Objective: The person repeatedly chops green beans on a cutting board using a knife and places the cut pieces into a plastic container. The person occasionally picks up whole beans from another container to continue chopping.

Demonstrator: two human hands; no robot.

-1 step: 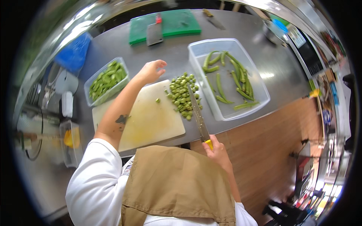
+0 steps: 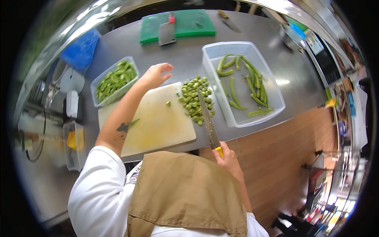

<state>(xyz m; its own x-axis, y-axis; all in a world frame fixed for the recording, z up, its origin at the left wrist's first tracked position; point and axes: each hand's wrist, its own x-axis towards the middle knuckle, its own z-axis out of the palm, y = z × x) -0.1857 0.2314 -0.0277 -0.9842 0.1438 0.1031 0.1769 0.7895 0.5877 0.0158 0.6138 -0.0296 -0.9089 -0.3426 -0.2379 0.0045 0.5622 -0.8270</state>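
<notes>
My right hand (image 2: 227, 158) is closed round the yellow handle of a long knife (image 2: 208, 118), low at the worktop's front edge. The blade points away from me, along the right side of a pile of short green okra pieces (image 2: 196, 94). My left hand (image 2: 157, 75) hovers past the far edge of the white cutting board (image 2: 160, 122), fingers loosely bent and apart, holding nothing. One loose piece (image 2: 168, 103) lies on the board. A green sliver (image 2: 135, 121) shows beside my left forearm. Whole okra pods (image 2: 252, 85) lie in a large see-through tub (image 2: 243, 123) to the right.
Left of the board stands a smaller plastic container (image 2: 108, 102) full of cut okra. At the back, a cleaver (image 2: 167, 34) rests on a green cutting board (image 2: 193, 24), and another knife (image 2: 229, 21) lies nearby. A metal bowl (image 2: 290, 37) sits far right.
The whole worktop scene has shifted slightly rightward in the picture. Both hands keep nearly the same pose, and the knife stays in my right hand.
</notes>
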